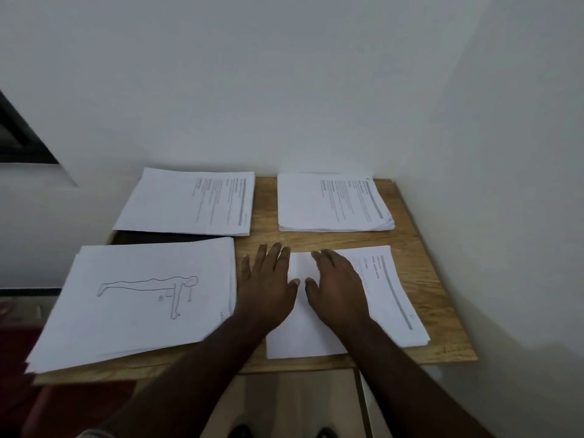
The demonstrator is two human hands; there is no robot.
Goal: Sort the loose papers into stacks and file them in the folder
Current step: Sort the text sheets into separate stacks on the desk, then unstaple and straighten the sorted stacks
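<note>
Several stacks of white paper lie on a small wooden table (pixel 265 216). The near-left stack (pixel 132 298) shows a line drawing of a figure in a push-up pose. The far-left stack (pixel 186 202) lies on a dark folder (pixel 151 237), of which only a strip shows. The far-right stack (pixel 331 202) has printed text. On the near-right stack (pixel 388 295), my right hand (pixel 336 287) lies flat, fingers straight. My left hand (pixel 268 286) is open at that stack's left edge, partly over bare wood.
The table stands in a corner of white walls (pixel 284 90), which close off its far and right sides. A dark window frame (pixel 22 134) is at the left. The near-left stack overhangs the table's left edge. A reddish floor (pixel 19 336) shows lower left.
</note>
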